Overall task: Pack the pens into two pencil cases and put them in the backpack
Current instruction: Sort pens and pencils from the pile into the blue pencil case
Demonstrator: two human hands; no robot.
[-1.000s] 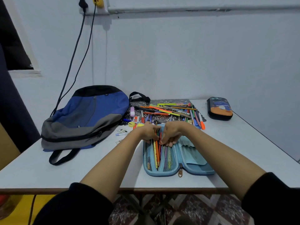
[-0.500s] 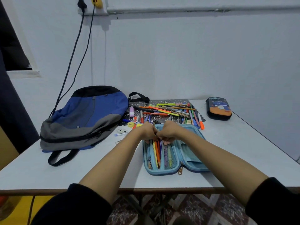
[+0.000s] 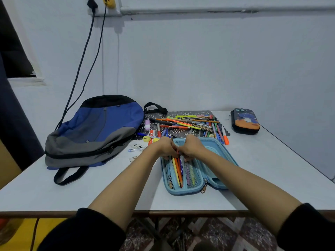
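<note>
So the light blue pencil case is lying unzipped and spread flat on the white table, near the front edge and right in front of the person. The packed pens are sitting lengthwise in its left half, next to the mesh pockets: yellow, orange, red and a few more. Both hands are meeting knuckle to knuckle over the far ends of those pens. The left hand is curling its fingers down onto the bunch, and the right hand is doing the same from the other side, fingers tucked in tight and pinching at the tips. Honestly can't tell which pen each hand is gripping, since the fingers are hiding that bit. Just behind the hands, the loose pens are lying in a messy heap on a dark patterned mat, with an orange marker poking off its right corner. The blue and grey backpack is lying flat on the left side of the table, well apart from the open case, and its zip is looking closed. The second pencil case, dark with an orange print, is sitting zipped up at the far right by the wall. A pink eraser and a yellow sharpener are sitting between the backpack and the pile.
</note>
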